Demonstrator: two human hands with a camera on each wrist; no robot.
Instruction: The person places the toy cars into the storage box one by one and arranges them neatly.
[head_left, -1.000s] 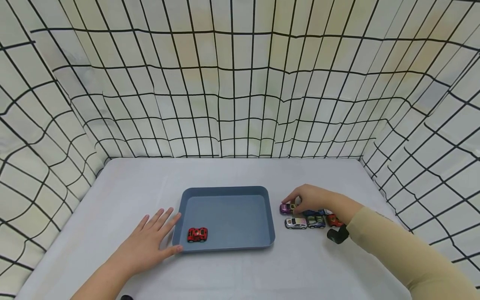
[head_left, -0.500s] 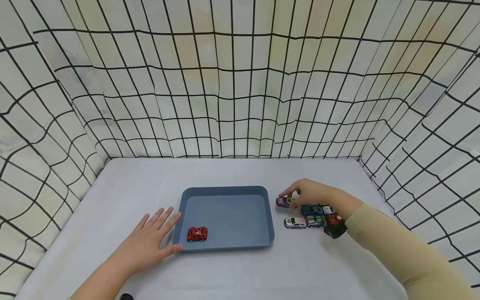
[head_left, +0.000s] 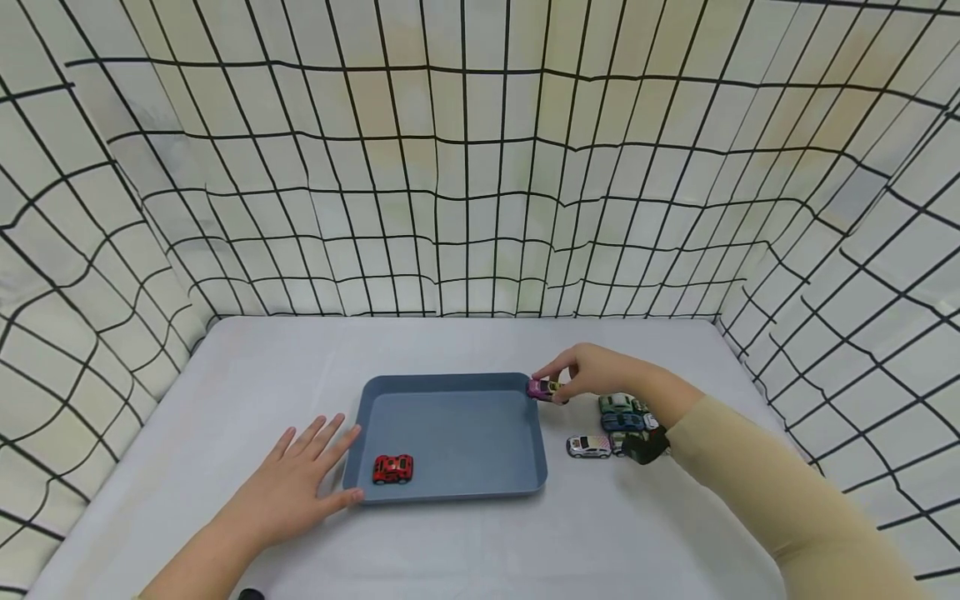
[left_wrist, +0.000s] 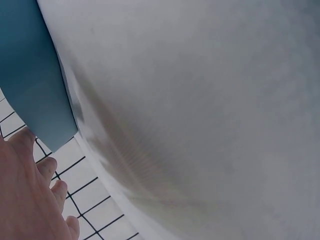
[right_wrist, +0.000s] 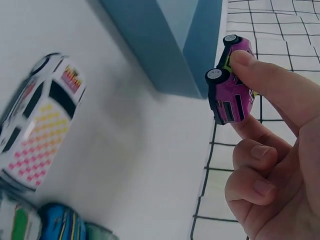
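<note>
Between thumb and fingers my right hand pinches a purple toy car, which overlaps the back right corner of the blue tray in the head view. In the right wrist view the purple toy car is tipped, its wheels facing left. My left hand lies with fingers spread, its thumb at the front left corner of the tray. A red toy car sits inside the tray near that corner. In the left wrist view, part of the left hand shows beside the tray edge.
Right of the tray stand more toy cars: a white one with a pink pattern, a green one and a blue one. A black wrist device hides part of this group. Black-lined white cloth walls surround the white table.
My right hand has carried the purple toy car left and away from me, from the group of cars to the tray's corner. The left hand stays in place.
</note>
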